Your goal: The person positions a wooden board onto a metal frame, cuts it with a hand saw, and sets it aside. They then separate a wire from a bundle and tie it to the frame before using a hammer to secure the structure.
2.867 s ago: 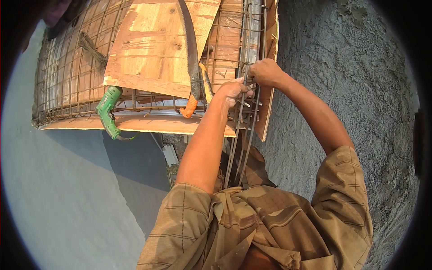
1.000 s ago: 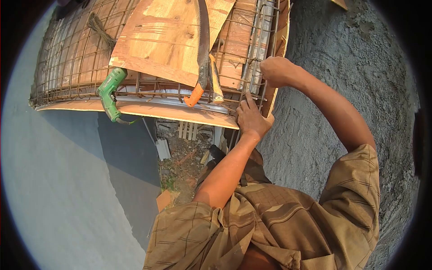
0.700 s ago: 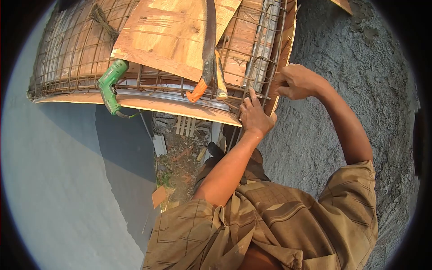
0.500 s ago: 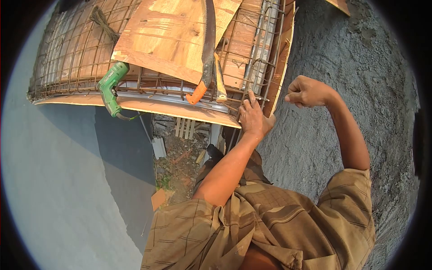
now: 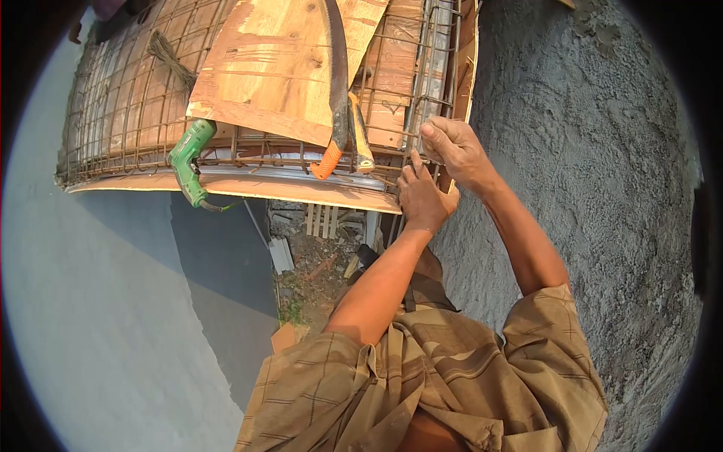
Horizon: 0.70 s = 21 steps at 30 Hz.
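My left hand (image 5: 423,194) rests at the near right corner of the rebar cage (image 5: 256,141), its fingers curled round something I cannot make out. Just above and right of it, my right hand (image 5: 454,149) is closed, thumb up, over the rods by the right plywood edge (image 5: 468,64); what it grips is hidden. Left of my hands lie a hammer with a yellow handle (image 5: 361,135) and a saw with an orange handle (image 5: 328,160). The saw's blade crosses a loose plywood sheet (image 5: 263,68).
A green power drill (image 5: 190,160) hangs over the near plywood edge at the left. A bundle of wire (image 5: 170,59) lies on the mesh. Rough grey plaster (image 5: 580,188) is at the right. Part of another person (image 5: 109,7) shows at the top left.
My right hand has moved left from over the grey wall to the cage corner, beside my left hand. The view has shifted slightly, and part of another person has appeared at the top left.
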Motion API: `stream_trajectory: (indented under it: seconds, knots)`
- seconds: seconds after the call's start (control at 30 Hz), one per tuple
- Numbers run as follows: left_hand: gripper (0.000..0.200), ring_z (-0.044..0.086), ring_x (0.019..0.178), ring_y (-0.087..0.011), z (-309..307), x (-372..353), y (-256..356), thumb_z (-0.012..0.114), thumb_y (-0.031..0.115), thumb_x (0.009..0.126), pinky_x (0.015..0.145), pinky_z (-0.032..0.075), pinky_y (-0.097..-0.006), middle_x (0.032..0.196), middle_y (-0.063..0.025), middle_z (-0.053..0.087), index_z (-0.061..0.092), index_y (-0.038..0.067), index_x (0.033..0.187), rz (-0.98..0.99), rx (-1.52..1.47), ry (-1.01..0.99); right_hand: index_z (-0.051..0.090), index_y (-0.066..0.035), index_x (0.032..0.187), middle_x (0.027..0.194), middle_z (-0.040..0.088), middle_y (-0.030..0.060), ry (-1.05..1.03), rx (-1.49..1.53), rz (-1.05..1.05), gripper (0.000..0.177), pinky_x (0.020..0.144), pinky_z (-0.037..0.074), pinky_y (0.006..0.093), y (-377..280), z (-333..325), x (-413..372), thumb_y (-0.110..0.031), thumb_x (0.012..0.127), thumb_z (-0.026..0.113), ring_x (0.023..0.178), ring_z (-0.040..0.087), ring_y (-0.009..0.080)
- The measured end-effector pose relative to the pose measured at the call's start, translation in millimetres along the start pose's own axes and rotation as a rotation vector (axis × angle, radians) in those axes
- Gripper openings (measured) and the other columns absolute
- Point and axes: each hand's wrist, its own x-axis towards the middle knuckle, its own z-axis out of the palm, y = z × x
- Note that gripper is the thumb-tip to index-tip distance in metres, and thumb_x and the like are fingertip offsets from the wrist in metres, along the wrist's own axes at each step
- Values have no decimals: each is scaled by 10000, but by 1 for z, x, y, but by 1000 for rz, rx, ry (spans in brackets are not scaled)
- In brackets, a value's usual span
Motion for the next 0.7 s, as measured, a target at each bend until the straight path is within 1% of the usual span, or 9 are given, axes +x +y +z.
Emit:
stream_trajectory:
  seconds: [0.1, 0.17, 0.23, 0.27, 0.33, 0.43, 0.53, 0.6, 0.7]
  knots:
    - [1127, 466, 1195, -486, -8, 0, 8, 794, 376, 704, 1059, 405, -513, 1330, -295, 418, 149, -44, 1527, -33, -53, -26, 421, -130, 722, 627, 378, -60, 108, -165, -19, 416, 476, 281, 260, 3, -33, -11, -349, 1068, 491, 542, 296, 70]
    - [1119, 465, 1186, -490, -11, 0, 7, 797, 354, 687, 1061, 390, -525, 1308, -296, 423, 165, -55, 1515, -45, -80, -33, 391, -144, 710, 614, 328, -70, 233, 218, 136, 417, 453, 240, 262, 11, -86, -7, -337, 1063, 499, 512, 248, 63]
    - [1123, 463, 1177, -495, -6, 2, 4, 797, 342, 678, 1051, 387, -542, 1297, -301, 424, 159, -51, 1514, -19, -86, -19, 392, -155, 727, 606, 285, -74, 329, 391, 187, 391, 445, 234, 258, 22, -109, -3, -324, 1067, 485, 488, 234, 58]
    - [1121, 463, 1159, -498, -4, 3, 3, 793, 334, 669, 1037, 389, -559, 1288, -301, 422, 156, -45, 1510, -6, -93, 10, 396, -155, 736, 602, 283, -73, 403, 441, 228, 380, 445, 235, 255, 31, -119, 2, -318, 1068, 482, 486, 235, 59]
    - [1108, 463, 1151, -495, -4, 3, 1, 788, 333, 672, 1034, 390, -558, 1286, -298, 419, 162, -41, 1506, -3, -100, -10, 403, -154, 754, 596, 280, -71, 557, 533, 317, 358, 447, 236, 249, 51, -135, 10, -305, 1071, 475, 482, 237, 61]
    - [1090, 460, 1148, -492, -7, 3, 2, 784, 333, 687, 1031, 387, -563, 1276, -295, 417, 157, -33, 1500, -10, -107, -37, 412, -150, 770, 591, 280, -71, 625, 622, 365, 336, 445, 238, 248, 67, -141, 11, -285, 1073, 468, 481, 236, 62]
    - [1083, 455, 1156, -486, -9, 5, 2, 781, 335, 710, 1029, 385, -569, 1273, -292, 413, 131, -22, 1501, -4, -100, -59, 416, -145, 772, 588, 282, -68, 626, 646, 327, 329, 445, 241, 255, 68, -138, 2, -268, 1072, 467, 481, 240, 64]
    - [1084, 451, 1163, -483, -10, 6, 2, 780, 335, 723, 1029, 383, -573, 1277, -293, 408, 114, -14, 1503, -5, -101, -77, 414, -145, 772, 588, 278, -68, 673, 690, 337, 328, 446, 245, 259, 71, -131, -11, -266, 1074, 462, 480, 240, 66]
    - [1084, 446, 1170, -482, -12, 5, 1, 780, 334, 730, 1034, 381, -572, 1282, -294, 403, 105, -11, 1505, -9, -110, -97, 404, -149, 759, 588, 285, -64, 676, 640, 331, 339, 448, 251, 265, 49, -123, -6, -268, 1071, 464, 479, 238, 69]
